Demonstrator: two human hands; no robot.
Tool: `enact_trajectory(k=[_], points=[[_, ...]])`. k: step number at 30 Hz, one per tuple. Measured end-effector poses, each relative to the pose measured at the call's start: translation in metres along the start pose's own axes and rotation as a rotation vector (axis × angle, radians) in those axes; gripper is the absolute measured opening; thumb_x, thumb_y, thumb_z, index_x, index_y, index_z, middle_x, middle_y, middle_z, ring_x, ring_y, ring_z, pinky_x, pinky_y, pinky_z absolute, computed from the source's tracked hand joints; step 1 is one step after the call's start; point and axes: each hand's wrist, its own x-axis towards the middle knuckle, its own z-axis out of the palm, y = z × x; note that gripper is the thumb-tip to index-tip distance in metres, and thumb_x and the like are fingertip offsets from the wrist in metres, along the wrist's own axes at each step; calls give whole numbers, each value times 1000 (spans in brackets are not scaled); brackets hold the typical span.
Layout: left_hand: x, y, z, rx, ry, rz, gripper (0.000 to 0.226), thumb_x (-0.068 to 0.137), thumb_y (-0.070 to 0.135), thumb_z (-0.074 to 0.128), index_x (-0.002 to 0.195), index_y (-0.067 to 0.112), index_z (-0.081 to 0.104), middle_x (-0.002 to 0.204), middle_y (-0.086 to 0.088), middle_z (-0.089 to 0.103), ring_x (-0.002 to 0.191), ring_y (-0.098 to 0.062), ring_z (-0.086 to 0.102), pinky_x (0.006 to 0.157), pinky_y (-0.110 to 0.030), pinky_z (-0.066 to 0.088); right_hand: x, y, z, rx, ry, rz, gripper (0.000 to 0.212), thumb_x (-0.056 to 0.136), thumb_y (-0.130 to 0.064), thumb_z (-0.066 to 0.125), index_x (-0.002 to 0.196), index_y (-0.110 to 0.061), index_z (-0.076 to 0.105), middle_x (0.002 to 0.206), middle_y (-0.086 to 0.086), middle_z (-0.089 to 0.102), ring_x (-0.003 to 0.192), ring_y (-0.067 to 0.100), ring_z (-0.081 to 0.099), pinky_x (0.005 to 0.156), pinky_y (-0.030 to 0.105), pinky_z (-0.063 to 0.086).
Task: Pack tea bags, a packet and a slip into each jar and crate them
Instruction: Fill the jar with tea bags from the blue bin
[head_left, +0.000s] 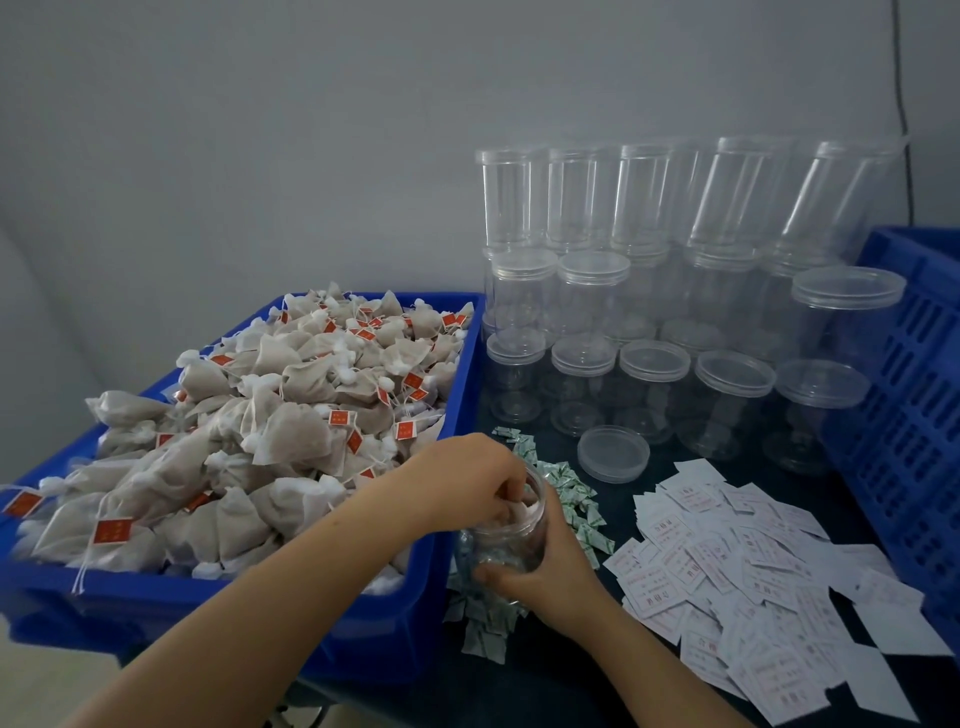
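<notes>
Your right hand (548, 574) wraps around the base of an open clear jar (511, 527) tilted toward you over a strip of small green-and-white packets (574, 499) on the dark table (561, 680), while your left hand (467, 480) has its curled fingers tucked into the jar's mouth, pinching a pale tea bag (519, 512). To your left, a blue bin (374, 618) is heaped with more tea bags (280, 415), each with a red tag printed in lettering too small to read. To your right lie white slips (737, 577) with red print, also not legible. A loose clear lid (613, 453) sits beyond the packets, in front of stacked rows of lidded empty jars (675, 291). A blue slotted crate (914, 395) stands at the far right edge
</notes>
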Motion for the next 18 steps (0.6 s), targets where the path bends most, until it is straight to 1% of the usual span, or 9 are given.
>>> enact_trajectory(k=[2, 6, 9, 12, 14, 16, 18], points=[[0, 1, -1, -19, 16, 0, 17, 92, 18, 56, 105, 19, 67, 103, 6, 65, 94, -10, 58, 85, -31, 50, 0, 0, 0, -3, 4, -2, 97, 62, -26, 89, 129, -70, 34, 126, -28, 58, 119, 5, 61, 86, 20, 54], [1, 1, -3, -30, 53, 4, 15, 93, 20, 56, 104, 20, 65, 103, 5, 65, 94, -11, 59, 85, -32, 51, -1, -1, 0, -24, 9, 15, 99, 58, -37, 90, 128, -72, 30, 125, -35, 54, 121, -2, 56, 90, 21, 54], [1, -1, -3, -44, 81, 14, 13, 93, 21, 56, 102, 19, 65, 99, 6, 65, 90, -9, 58, 83, -28, 51, -1, 1, -1, -33, 13, 25, 99, 57, -38, 90, 127, -75, 29, 123, -36, 54, 119, -5, 56, 87, 18, 53], [1, -10, -6, -81, 160, -5, 12, 92, 18, 57, 101, 19, 65, 97, 7, 66, 85, -6, 58, 82, -24, 50, -1, 0, -1, -60, 31, 37, 100, 53, -43, 90, 126, -75, 29, 121, -33, 52, 114, -8, 55, 83, 17, 53], [1, -20, -9, -124, 249, -44, 14, 92, 17, 58, 104, 18, 66, 98, 5, 67, 85, -6, 59, 84, -24, 50, -2, 0, 0, -67, 42, 37, 99, 52, -43, 91, 124, -76, 31, 125, -25, 51, 112, -10, 55, 83, 16, 53], [1, -33, -10, -158, 349, -109, 17, 93, 15, 57, 107, 16, 65, 101, 3, 67, 88, -8, 59, 85, -24, 49, -2, 0, 0, -63, 42, 37, 99, 52, -43, 92, 123, -76, 32, 128, -19, 50, 112, -10, 55, 83, 17, 53], [1, -48, -7, -178, 404, -192, 21, 94, 10, 54, 113, 14, 62, 102, 1, 66, 92, -12, 61, 85, -25, 49, -3, 0, -1, -71, 43, 36, 100, 51, -45, 92, 124, -75, 31, 129, -19, 50, 113, -10, 55, 85, 20, 54]])
